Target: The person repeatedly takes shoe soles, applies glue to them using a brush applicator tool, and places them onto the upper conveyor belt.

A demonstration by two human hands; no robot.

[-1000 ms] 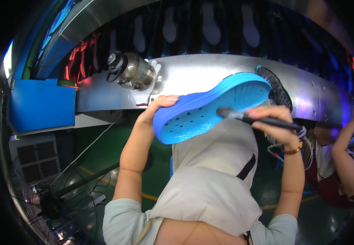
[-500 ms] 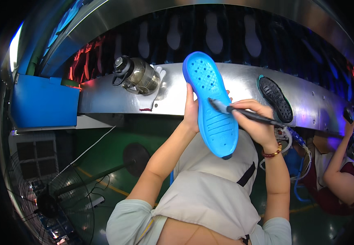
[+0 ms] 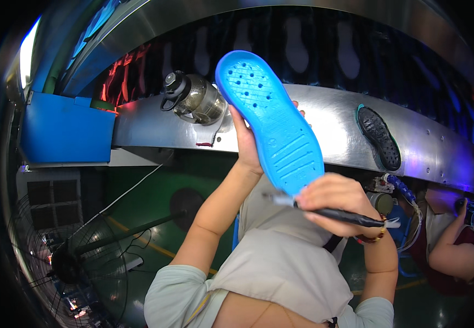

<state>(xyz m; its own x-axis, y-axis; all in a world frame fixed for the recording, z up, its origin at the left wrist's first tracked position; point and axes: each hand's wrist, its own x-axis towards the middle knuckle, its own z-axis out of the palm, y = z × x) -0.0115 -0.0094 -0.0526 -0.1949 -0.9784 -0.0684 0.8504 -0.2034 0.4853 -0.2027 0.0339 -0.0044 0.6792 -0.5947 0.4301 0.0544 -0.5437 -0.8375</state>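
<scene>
Head view: a blue shoe sole (image 3: 272,123) stands nearly upright in front of the curved metal shelf (image 3: 335,117), gripped from behind by the left hand (image 3: 248,145), whose fingers wrap its edge, while the right hand (image 3: 332,205) is closed around a dark pen-like tool (image 3: 346,217) with its tip at the sole's lower end. Around these lie a clear jug (image 3: 196,98) and a black sole (image 3: 379,136) on the shelf, a blue box (image 3: 65,131) at left, a floor fan (image 3: 67,257) below, and what appears to be another person's arm (image 3: 455,246) at right.
</scene>
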